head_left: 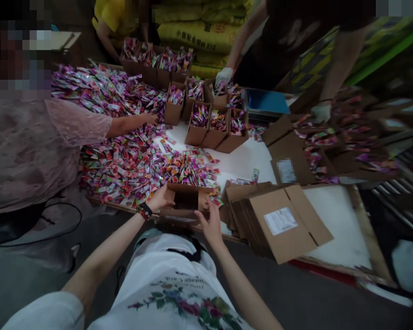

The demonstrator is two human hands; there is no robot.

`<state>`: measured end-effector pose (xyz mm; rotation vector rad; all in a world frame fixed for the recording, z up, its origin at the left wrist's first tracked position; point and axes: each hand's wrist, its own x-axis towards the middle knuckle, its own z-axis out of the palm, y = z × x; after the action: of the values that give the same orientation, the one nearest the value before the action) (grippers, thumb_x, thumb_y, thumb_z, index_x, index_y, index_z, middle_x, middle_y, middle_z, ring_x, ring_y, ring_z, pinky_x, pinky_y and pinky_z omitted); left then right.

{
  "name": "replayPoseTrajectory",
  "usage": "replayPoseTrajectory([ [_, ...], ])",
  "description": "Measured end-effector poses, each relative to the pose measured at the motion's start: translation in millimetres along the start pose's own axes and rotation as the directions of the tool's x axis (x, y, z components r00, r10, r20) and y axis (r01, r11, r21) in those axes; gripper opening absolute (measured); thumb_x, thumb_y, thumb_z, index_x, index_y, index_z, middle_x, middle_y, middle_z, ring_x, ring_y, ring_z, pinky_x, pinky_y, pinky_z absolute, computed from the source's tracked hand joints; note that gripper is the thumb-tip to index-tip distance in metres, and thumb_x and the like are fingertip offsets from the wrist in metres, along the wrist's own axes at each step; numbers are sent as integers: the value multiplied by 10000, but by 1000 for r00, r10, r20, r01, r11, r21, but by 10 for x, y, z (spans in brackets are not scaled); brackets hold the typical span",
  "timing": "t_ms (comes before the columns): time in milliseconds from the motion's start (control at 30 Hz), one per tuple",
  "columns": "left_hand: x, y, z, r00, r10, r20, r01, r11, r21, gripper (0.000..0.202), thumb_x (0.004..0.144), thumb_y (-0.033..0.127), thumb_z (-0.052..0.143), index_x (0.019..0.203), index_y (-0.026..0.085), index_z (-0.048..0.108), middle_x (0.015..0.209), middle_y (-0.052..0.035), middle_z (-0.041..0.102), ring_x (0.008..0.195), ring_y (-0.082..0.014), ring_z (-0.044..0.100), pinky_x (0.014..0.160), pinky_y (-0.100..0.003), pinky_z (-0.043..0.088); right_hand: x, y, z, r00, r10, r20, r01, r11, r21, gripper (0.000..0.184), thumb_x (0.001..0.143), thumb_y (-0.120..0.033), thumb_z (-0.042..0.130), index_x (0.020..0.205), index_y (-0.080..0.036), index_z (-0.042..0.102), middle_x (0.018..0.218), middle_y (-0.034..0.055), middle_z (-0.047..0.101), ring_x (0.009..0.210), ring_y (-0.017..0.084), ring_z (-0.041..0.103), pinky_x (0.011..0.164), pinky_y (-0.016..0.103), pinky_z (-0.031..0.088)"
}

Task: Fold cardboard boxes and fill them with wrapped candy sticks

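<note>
A small open cardboard box [186, 200] stands at the near edge of the white table [248, 160], and I see nothing inside it. My left hand [160, 199], a beaded bracelet on its wrist, grips the box's left side. My right hand [208, 221] holds its right front corner, fingers curled on the flap. Just beyond the box lies a big heap of purple and pink candy packets [134, 160].
A stack of flattened cartons [275, 220] lies to the right of the box. Several small boxes filled with packets [209, 123] stand mid-table. A person in a pink sleeve [79, 123] reaches in from the left; two others work at the far side.
</note>
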<state>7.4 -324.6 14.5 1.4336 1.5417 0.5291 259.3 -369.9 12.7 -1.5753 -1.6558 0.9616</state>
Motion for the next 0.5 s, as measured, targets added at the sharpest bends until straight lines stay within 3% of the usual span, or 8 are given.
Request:
replayPoseTrajectory([
  [100,100,313,-287,975,52,215,-106,963,246,430,676,276,747,1066,137,633,1029,-89,698,953,-247,637,840,-317,472,108,-58,203,987,46,-152,-79,973,-218,888,879,-525,543,1564,-170,104,1551,250,229,1397,374,325,1063,565,359],
  [167,116,592,-381,935,63,350,-211,891,402,379,742,406,713,1019,151,671,954,-72,712,875,-239,652,770,-293,467,133,-161,316,993,5,-120,-52,916,-398,850,899,-442,535,1569,-212,64,1610,224,-17,1460,430,109,1064,635,299],
  [200,109,724,-370,917,55,395,-248,854,458,455,760,494,690,1051,144,672,969,-86,713,882,-252,657,765,-298,469,132,-213,345,996,-17,-84,-25,878,-478,805,907,-396,530,1567,-249,94,1618,191,-68,1465,444,37,1057,672,271],
  [300,17,960,-138,921,57,386,-298,740,603,834,753,668,628,1310,55,540,1264,-219,605,1148,-347,583,924,-381,456,118,-292,295,998,-59,5,49,767,-640,662,908,-328,547,1519,-342,291,1634,111,74,1466,447,-26,1035,766,147],
  [367,-107,939,87,925,31,379,-300,670,679,1023,713,713,636,1415,2,419,1439,-280,430,1314,-406,432,1031,-451,395,124,-242,192,996,-77,55,94,721,-687,499,912,-338,554,1408,-329,499,1601,101,237,1468,441,32,1033,785,81],
  [433,-250,816,277,917,-11,399,-310,610,729,1118,671,724,667,1464,0,354,1531,-268,289,1398,-448,277,1098,-510,315,146,-121,98,980,-112,166,196,712,-674,349,931,-346,529,1247,-266,654,1530,121,387,1457,418,165,1065,755,97],
  [500,-364,670,392,926,10,378,-318,564,762,1163,651,743,667,1490,17,320,1573,-231,213,1416,-471,190,1130,-563,227,172,22,48,930,-169,326,342,723,-600,340,962,-325,471,1192,-204,690,1440,140,506,1415,358,325,1121,665,170],
])
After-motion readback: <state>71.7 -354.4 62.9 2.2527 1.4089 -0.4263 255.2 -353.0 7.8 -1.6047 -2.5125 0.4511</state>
